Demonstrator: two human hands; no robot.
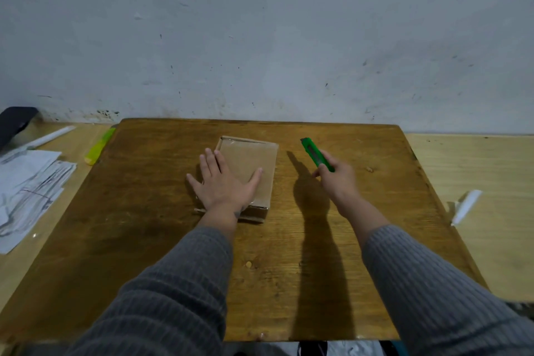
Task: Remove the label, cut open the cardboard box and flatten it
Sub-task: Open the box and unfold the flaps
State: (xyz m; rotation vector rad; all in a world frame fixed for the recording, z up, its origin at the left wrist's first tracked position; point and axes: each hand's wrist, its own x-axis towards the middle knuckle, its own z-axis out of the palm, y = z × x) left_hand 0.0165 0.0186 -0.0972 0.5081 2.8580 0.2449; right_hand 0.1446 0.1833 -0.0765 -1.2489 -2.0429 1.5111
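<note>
A small brown cardboard box (pixel 254 159) lies flat in the middle of the dark wooden table (pixel 144 211), with clear tape glinting along its far edge. My left hand (pixel 222 182) presses down on the box's near left part, fingers spread and straight. To the right of the box, my right hand (pixel 336 179) grips a green utility knife (pixel 315 153) above the table, its tip pointing away and to the left. No label shows on the box's top face.
A pile of torn white labels and papers (pixel 29 191) lies on the lighter surface to the left, beside a yellow-green knife (pixel 99 146) and a white paper roll (pixel 50 136). A white scrap (pixel 466 206) lies at the right. A wall stands right behind the table.
</note>
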